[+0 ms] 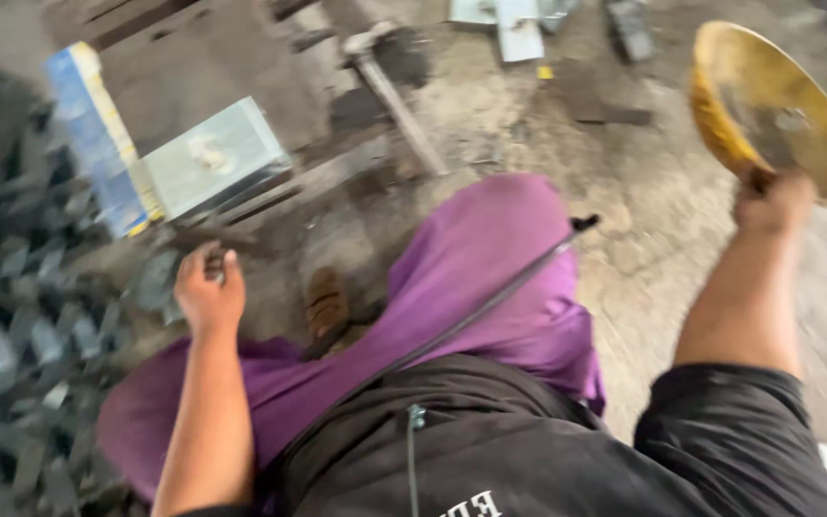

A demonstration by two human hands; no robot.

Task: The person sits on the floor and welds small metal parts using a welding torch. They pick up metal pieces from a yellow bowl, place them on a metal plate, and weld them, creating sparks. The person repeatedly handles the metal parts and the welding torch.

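Note:
My right hand (773, 201) is raised at the upper right and grips the lower rim of a round yellow metal disc (777, 110), dished and rust-stained, held tilted above the ground. My left hand (209, 287) is low at the left with its fingers curled around a small dark piece (214, 272) that is too blurred to name. It hovers just beside a heap of grey metal parts (31, 335). My knees in purple cloth (471, 287) fill the middle, and a thin black rod (500, 292) lies across them.
A blue and yellow box (98, 134) and a pale flat box (212, 158) lie at the upper left. A hammer (390, 86) rests on the dirt floor (643, 220), with metal scraps (519, 24) at the top. A foot in a sandal (325, 302) shows between my knees.

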